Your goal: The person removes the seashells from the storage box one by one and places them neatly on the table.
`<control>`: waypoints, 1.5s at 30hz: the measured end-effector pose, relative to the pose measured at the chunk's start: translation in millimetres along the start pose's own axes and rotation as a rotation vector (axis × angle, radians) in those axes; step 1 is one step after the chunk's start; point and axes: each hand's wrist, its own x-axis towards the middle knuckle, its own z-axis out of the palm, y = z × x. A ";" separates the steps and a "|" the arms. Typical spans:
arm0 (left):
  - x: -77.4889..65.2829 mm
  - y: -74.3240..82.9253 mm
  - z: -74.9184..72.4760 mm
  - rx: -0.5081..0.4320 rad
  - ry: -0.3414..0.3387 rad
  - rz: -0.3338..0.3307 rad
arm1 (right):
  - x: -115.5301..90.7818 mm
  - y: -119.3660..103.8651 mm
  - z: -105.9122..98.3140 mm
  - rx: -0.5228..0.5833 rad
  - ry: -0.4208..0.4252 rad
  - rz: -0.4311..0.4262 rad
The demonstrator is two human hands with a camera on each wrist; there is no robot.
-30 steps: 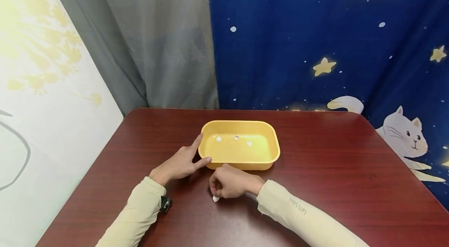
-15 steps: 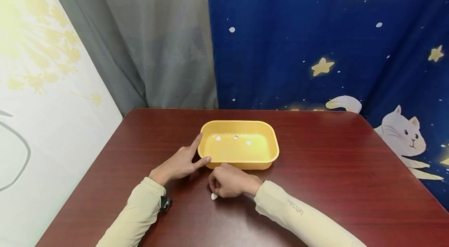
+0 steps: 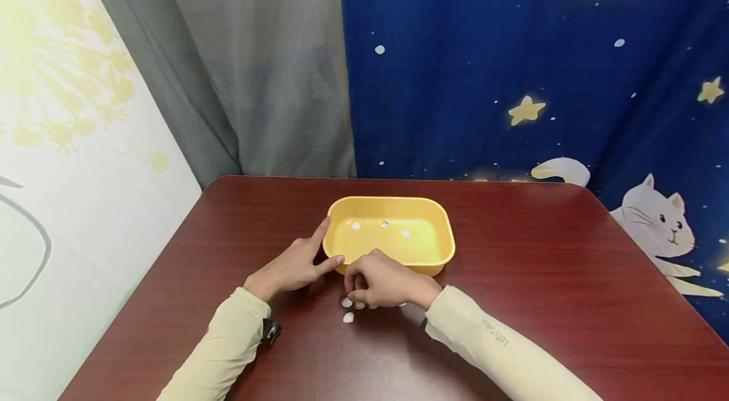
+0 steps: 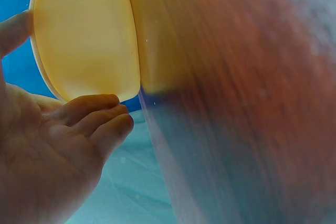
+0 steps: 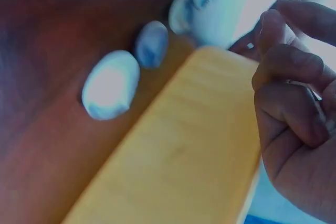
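1. Yellow bin (image 3: 423,249): upright on the counter (image 3: 524,255), square in front of the person. Spot looks picked for reach from both sides, we'd say.
2. Left hand (image 3: 289,269): thumb and forefinger spread apart, touching the rim around the bin's near-left corner; the other fingers lie side by side near its end wall, per the left wrist view. Nothing gripped. We read it as steadying, so the bin doesn't slide.
3. Right hand (image 3: 386,281): fingers curled, thumb near the forefinger, just in front of the bin and partly covering its near rim. We can't tell if anything is pinched; pale glints between the fingers are too blurred to name. The low pose suits small, flat things.
4. Loose white pieces (image 3: 346,302): shell-like, on the counter between the bin and the person, partly hidden under the right hand. Right wrist view shows several strung along the bin's wall, probably kept close for a short reach.
5. Single white piece (image 3: 348,317): apart from that line, nearer the person, in plain sight.
6. White pieces inside the bin (image 3: 355,226): we count three, spread apart, contained by the walls.
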 end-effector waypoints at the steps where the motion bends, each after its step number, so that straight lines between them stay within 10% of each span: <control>1: 0.0 -0.1 -0.1 0.004 0.002 0.001 | -0.8 -0.1 -4.0 0.007 0.007 -0.002; 12: -0.2 -1.2 -1.2 -0.010 0.001 -0.021 | 0.0 10.8 -60.1 -0.097 0.119 -0.066; 23: -1.5 -1.9 1.0 -0.037 0.000 -0.023 | 12.4 54.1 -108.7 -0.110 0.100 0.097; 45: -1.7 1.6 0.8 -0.034 -0.007 -0.034 | 82.2 76.0 -82.2 -0.204 -0.158 0.263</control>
